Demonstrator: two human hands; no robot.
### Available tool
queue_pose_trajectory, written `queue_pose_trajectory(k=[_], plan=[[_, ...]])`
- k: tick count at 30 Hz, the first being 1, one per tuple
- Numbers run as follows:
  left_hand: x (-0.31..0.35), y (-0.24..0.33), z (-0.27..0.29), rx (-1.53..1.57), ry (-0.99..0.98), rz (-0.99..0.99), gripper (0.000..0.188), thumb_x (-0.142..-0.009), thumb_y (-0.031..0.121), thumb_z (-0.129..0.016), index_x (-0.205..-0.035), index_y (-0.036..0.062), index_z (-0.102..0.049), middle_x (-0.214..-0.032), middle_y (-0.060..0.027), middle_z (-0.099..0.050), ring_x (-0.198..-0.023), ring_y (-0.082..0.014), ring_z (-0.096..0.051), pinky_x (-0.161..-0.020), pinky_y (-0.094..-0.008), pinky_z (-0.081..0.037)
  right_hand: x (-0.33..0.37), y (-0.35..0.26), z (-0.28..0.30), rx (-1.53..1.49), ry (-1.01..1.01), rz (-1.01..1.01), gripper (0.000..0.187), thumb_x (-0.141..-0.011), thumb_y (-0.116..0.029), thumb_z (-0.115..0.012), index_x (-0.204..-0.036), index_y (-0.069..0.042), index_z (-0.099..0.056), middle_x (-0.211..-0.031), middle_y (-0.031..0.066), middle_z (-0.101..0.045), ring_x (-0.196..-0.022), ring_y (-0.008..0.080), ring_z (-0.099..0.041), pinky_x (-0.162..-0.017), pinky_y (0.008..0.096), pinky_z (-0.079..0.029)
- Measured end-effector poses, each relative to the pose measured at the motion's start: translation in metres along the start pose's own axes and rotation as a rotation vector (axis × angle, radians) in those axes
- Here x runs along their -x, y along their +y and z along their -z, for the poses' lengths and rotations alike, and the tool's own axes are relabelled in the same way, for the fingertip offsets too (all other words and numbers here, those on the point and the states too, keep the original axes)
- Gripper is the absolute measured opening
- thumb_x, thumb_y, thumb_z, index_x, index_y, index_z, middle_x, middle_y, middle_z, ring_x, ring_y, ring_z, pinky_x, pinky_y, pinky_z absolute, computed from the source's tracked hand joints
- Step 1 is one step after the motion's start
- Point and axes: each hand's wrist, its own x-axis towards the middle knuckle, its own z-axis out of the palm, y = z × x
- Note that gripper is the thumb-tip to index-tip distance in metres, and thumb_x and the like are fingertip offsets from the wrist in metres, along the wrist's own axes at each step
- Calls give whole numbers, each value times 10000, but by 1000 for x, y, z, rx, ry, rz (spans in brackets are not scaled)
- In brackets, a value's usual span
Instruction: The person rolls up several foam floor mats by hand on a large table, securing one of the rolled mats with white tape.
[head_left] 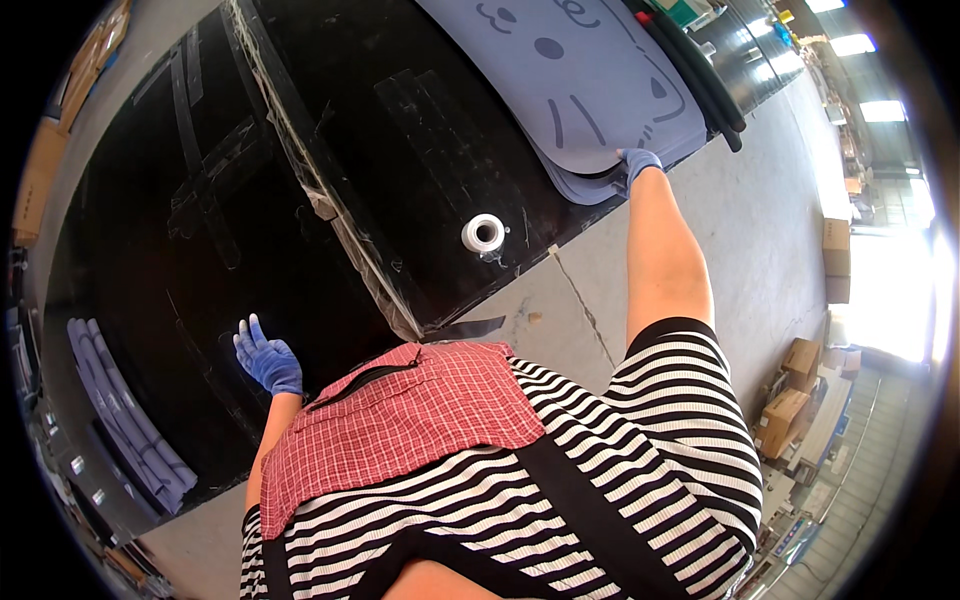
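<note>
My right hand [640, 165], in a blue glove with pale fingertips, reaches out to the far right and pinches the near corner of a blue-grey mat [600, 110]. This mat lies on top of a stack and has a cartoon animal face drawn on it in darker lines. Its held edge is slightly raised, with a dark gap over the mats [575, 190] beneath. Also gloved in blue, my left hand [268, 362] is open, fingers outstretched, low over the black tabletop [330, 300]. A white roll of tape [484, 234] lies on the table between my two hands.
Several rolled blue-grey mats [130, 420] lie at the table's left end. Black rolls [700, 85] lie past the stack. A torn, taped seam [320, 200] crosses the tabletop. Cardboard boxes [785, 410] stand on the floor at right.
</note>
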Motion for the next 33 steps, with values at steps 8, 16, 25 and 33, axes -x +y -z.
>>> queue_pose_trajectory(k=[8,16,25,33], plan=[[0,-2,-4,-3,16,-15,677,-875,139,-516,-1543,157,-404,-1592,-122,-388,-1477,-380,-323,-1221,-501,-231,17,-17,0,-82,82,-117,447,-888,-427,-761,-1172,-113,-618,-1221,177,-571,-889,428,-604,-698,635,-537],[0,1,5,-16,-9,8,676,-874,141,-516,-1541,156,-406,-1596,-119,-381,-1480,-376,-316,-1223,-500,-229,6,-8,-2,-285,1,-101,285,-896,-310,-760,-1038,-109,-617,-1035,111,-608,-823,323,-631,-706,526,-565],[1,0,2,-4,13,10,667,-874,133,-519,-1533,158,-417,-1591,-130,-384,-1479,-376,-318,-1222,-500,-236,32,14,-22,-824,-105,-73,235,-853,-69,-786,-1009,-88,-612,-867,53,-694,-642,202,-663,-581,339,-579],[-8,21,0,50,-42,35,686,-864,134,-531,-1537,171,-401,-1604,-103,-354,-1507,-353,-284,-1235,-522,-197,-38,10,21,-682,-268,163,232,-928,-196,-683,-1129,-93,-628,-954,85,-706,-734,235,-691,-578,371,-596]])
